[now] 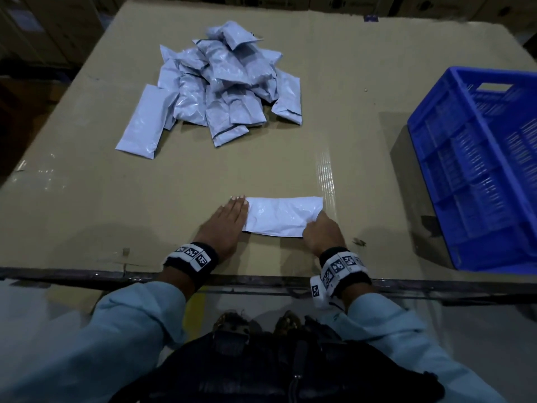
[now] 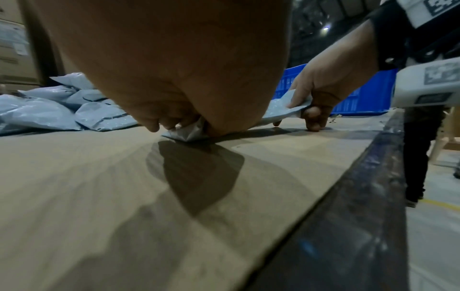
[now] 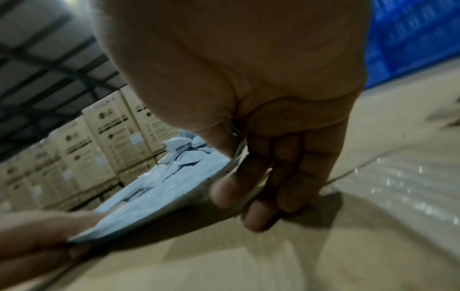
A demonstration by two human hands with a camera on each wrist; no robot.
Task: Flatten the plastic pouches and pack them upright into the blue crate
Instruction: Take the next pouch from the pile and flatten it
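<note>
One grey plastic pouch (image 1: 282, 215) lies crosswise near the table's front edge, held at both ends. My left hand (image 1: 229, 219) is on its left end with the fingers straight on top; the thumb is hidden, seemingly under the crumpled corner (image 2: 189, 132). My right hand (image 1: 319, 231) pinches the right end, thumb above and fingers below (image 3: 248, 177), and that end is raised a little off the cardboard (image 2: 276, 110). A pile of grey pouches (image 1: 226, 82) lies at the far middle-left. The blue crate (image 1: 470, 170) stands at the right, tilted away, with nothing visible inside.
The tabletop is covered with brown cardboard (image 1: 116, 213), and a shiny tape strip (image 1: 327, 175) runs just beyond the pouch. The dark table edge (image 1: 87, 274) is close to my wrists. Stacked cartons (image 3: 99, 141) stand beyond the table.
</note>
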